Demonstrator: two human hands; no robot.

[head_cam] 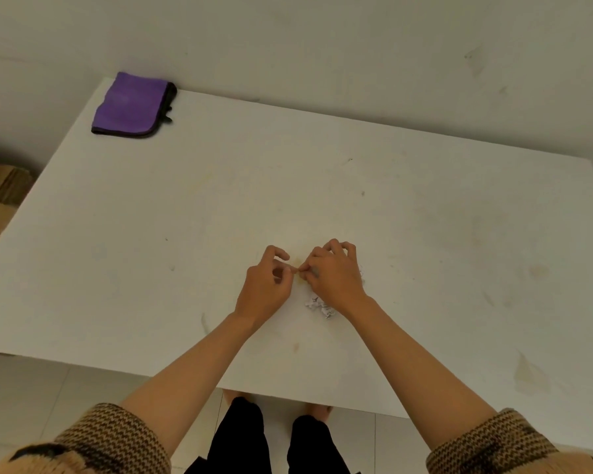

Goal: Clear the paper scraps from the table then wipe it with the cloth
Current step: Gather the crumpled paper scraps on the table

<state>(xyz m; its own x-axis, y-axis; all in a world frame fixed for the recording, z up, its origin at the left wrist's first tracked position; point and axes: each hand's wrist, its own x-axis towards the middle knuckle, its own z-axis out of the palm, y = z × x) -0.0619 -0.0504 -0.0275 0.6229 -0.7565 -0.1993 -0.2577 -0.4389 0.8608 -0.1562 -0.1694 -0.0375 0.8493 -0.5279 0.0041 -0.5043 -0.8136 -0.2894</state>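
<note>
Paper scraps [319, 306] lie on the worktop [151, 234] under the right wrist, which might brush them off, while the left hand [266, 285] and right hand [332, 275], fingers curled, seemingly pinch one scrap that could slip, the cloth [131, 104] folded at the far corner.

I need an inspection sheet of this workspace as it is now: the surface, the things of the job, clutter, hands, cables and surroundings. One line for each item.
Surface: white table, marked with yellowish stains and small dark specks.
Job's things: crumpled paper scraps lie near the front middle, partly under the right wrist; purple cloth lies folded at the far left corner, with no hand on it.
Clutter: nothing seen.
Hands: left hand and right hand have curled fingers whose tips meet over the table; whether they pinch a scrap is too small to tell.
Cables: nothing seen.
Surroundings: pale wall behind, tiled floor below, brown cardboard left of the table.
</note>
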